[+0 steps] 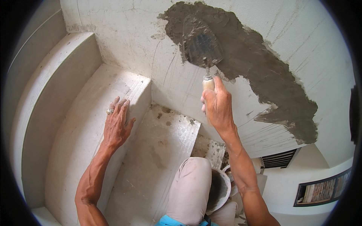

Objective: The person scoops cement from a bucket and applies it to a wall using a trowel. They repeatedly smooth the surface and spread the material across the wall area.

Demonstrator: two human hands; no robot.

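Right hand trowels grey mortar — white wall (stairwell).

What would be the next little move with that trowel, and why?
Probably a short sweep of the trowel down and to the right along the wall. The right hand presses its loaded blade into the upper end of the grey mortar patch, whose edges look ragged, while the left hand braces on the step.

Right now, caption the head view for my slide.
Right hand trowels grey mortar onto wall; left hand braces on step.
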